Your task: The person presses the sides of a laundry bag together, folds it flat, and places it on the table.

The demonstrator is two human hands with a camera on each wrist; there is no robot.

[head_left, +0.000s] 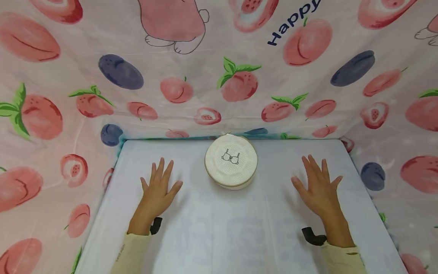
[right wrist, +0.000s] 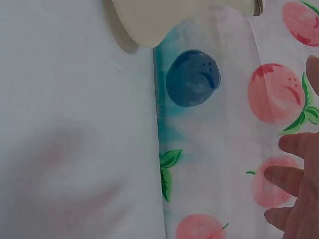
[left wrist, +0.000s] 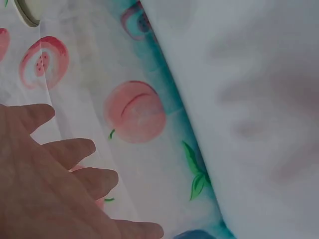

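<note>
A round cream bra wash bag (head_left: pixel 231 167) with a mesh-textured top and a small bra drawing stands at the table's back edge, midway between the hands. To its left, the left hand (head_left: pixel 155 198) is held palm down with fingers spread and nothing in its grasp. On the other side, the right hand (head_left: pixel 318 192) is likewise spread and holds nothing. Both hands are apart from the bag. Part of the bag (right wrist: pixel 149 22) shows at the top of the right wrist view, and only a bit of its rim (left wrist: pixel 27 15) enters the left wrist view.
A white table (head_left: pixel 239 224) lies beneath the hands. Fruit-printed cloth (head_left: pixel 198 68) hangs behind it and along both sides. Black bands (head_left: pixel 313 236) show at both wrists, by the ends of the cream sleeves (head_left: pixel 342 260).
</note>
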